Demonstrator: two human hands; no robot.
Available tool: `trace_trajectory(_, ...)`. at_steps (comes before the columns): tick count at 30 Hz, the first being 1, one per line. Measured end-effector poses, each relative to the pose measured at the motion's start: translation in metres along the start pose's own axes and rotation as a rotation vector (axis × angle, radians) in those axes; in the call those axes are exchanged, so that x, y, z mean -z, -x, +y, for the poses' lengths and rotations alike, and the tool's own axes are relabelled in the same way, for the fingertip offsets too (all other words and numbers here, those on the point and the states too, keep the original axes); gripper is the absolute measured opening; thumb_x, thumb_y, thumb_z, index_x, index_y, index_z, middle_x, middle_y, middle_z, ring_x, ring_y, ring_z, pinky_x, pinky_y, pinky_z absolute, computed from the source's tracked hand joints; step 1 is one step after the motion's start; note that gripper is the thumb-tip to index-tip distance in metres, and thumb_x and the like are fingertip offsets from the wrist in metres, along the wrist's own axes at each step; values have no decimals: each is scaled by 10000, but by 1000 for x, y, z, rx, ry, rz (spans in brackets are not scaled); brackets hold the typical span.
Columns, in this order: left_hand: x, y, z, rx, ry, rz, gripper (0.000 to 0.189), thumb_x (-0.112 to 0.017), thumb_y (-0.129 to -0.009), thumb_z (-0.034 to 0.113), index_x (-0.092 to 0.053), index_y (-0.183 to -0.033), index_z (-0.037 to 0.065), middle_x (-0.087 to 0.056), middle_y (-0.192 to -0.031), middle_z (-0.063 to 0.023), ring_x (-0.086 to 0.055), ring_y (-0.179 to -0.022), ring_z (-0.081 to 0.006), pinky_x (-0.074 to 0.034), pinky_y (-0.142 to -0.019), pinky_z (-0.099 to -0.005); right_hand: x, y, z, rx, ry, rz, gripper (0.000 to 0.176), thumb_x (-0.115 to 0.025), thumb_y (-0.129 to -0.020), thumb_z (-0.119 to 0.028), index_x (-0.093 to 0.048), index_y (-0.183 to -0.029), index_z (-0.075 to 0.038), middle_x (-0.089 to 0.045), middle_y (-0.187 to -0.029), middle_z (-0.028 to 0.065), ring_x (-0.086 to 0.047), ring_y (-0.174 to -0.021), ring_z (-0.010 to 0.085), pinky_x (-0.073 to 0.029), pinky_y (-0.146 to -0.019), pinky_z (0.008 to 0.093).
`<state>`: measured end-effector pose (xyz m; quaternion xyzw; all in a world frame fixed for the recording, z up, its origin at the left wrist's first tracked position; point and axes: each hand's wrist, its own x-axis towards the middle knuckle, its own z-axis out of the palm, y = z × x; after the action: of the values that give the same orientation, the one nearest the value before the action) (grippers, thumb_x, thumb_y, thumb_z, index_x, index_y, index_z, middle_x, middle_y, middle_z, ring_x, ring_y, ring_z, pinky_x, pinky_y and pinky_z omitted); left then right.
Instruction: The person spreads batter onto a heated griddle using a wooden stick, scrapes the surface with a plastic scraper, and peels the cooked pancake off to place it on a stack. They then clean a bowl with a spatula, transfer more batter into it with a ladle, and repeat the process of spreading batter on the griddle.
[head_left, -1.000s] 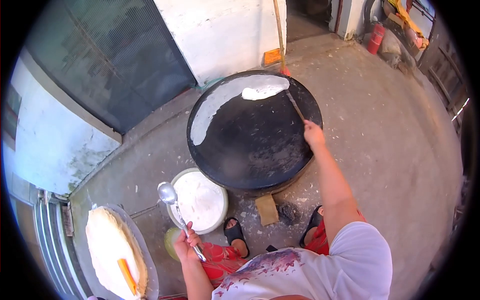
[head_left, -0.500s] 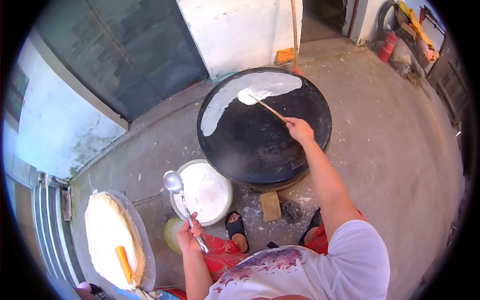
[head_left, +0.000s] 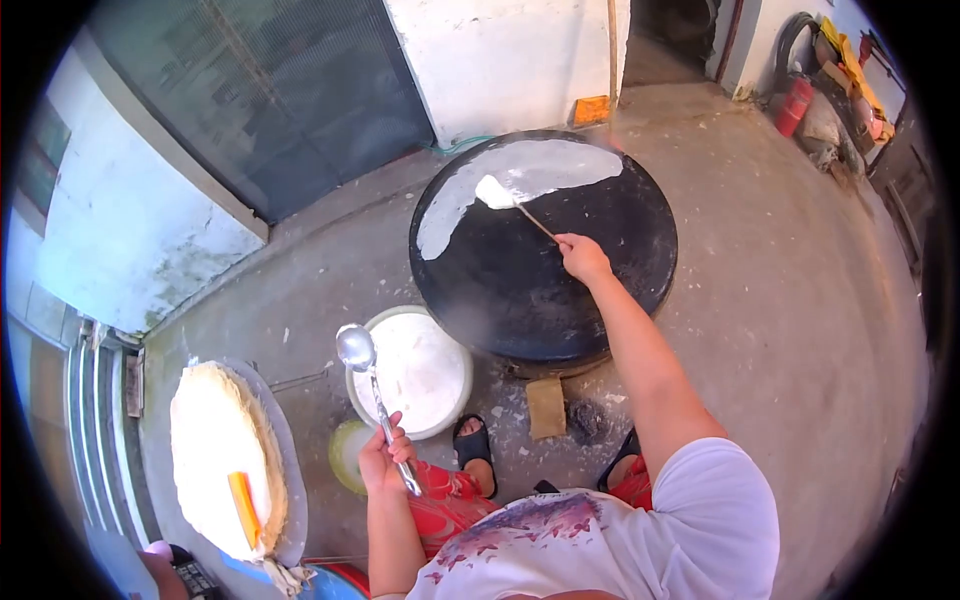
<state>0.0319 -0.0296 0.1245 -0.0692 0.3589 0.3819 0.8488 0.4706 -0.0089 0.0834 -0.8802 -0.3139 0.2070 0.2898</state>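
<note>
**Spreading batter on the griddle**

The right hand (head_left: 583,258) is closed around a thin spreader stick (head_left: 527,214), whose white blade rests in the pale batter (head_left: 545,165) at the far side of the round black griddle (head_left: 560,300). The left hand (head_left: 385,460) grips a metal ladle (head_left: 374,392) upright, its bowl over the rim of a white bucket (head_left: 469,375). Since a second ago the right hand has swung from the griddle's right edge towards its middle. A stack of flatbreads (head_left: 215,450) lies to the left on the concrete floor (head_left: 780,300), below a white wall (head_left: 500,60).
</note>
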Motion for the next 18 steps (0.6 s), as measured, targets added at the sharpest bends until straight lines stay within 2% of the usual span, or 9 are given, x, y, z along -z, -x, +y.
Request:
trace_trajectory(1, 0, 0, 0, -2, 3, 2, 325, -384, -895, 198, -475, -1094, -42, -462, -671, -47, -398, -490, -98, -334, -404, -210, 2, 6, 0, 69, 44, 19, 264, -484, -838, -238, -588, -1080, -225, -620, -971, 83, -598, -883, 242, -456, -770, 320)
trace_trajectory(4, -2, 0, 1, -9, 12, 0, 332, -380, -896, 202, -474, -1098, -44, -468, -675, -51, -401, -493, -101, -336, -406, -212, 35, 21, 15, 126, -26, -92, 266, -491, -836, -235, -588, -1082, -214, -631, -934, 89, -602, -867, 236, -455, -765, 308)
trace_trajectory(6, -3, 1, 0, -28, 12, 24, 304, -357, -895, 174, -466, -1064, -55, -447, -681, -67, -368, -490, -115, -316, -399, -220, 37, 23, 25, 62, -5, -24, 269, -495, -838, -223, -584, -1091, -204, -638, -915, 87, -607, -851, 222, -455, -760, 300)
trace_trajectory(8, -2, 2, -1, -18, 17, 15, 305, -356, -897, 175, -464, -1067, -54, -445, -683, -67, -368, -491, -116, -316, -400, -220, 16, 10, 42, -16, -129, 140, 264, -490, -843, -202, -586, -1089, -192, -634, -940, 88, -603, -869, 218, -449, -776, 303)
trace_trajectory(12, -3, 2, -1, 4, 33, -23, 307, -356, -900, 179, -454, -1078, -52, -443, -689, -67, -370, -498, -117, -318, -405, -222, -1, 27, 6, 191, 3, -45, 260, -494, -839, -184, -590, -1080, -174, -619, -977, 116, -593, -902, 234, -437, -800, 305)
trace_trajectory(14, -2, 4, 0, -3, 26, -22, 309, -354, -902, 181, -450, -1082, -51, -444, -693, -68, -371, -501, -118, -319, -408, -223, 15, 26, 14, 239, 33, -141, 265, -489, -824, -217, -601, -1063, -234, -611, -983, 98, -581, -911, 253, -446, -800, 328)
trace_trajectory(15, -2, 3, 1, -8, 13, -31, 311, -353, -903, 183, -447, -1086, -50, -444, -698, -69, -373, -504, -118, -321, -411, -224, 28, 30, 19, 252, -36, -201, 250, -503, -815, -207, -618, -1037, -212, -621, -958, 92, -590, -886, 248, -453, -778, 320)
trace_trajectory(16, -2, 3, 2, -13, 21, -32, 311, -353, -903, 183, -447, -1086, -50, -444, -698, -69, -373, -504, -118, -321, -411, -224, 40, 39, 23, 157, -81, -206, 264, -504, -819, -199, -601, -1065, -200, -623, -957, 92, -592, -884, 244, -452, -769, 308)
trace_trajectory(18, 2, 3, 2, -35, -23, -23, 315, -346, -905, 182, -438, -1096, -51, -444, -705, -70, -376, -511, -120, -325, -417, -225, 27, 38, 40, 70, -82, 40, 278, -502, -826, -196, -582, -1092, -201, -625, -954, 94, -593, -887, 245, -452, -767, 307)
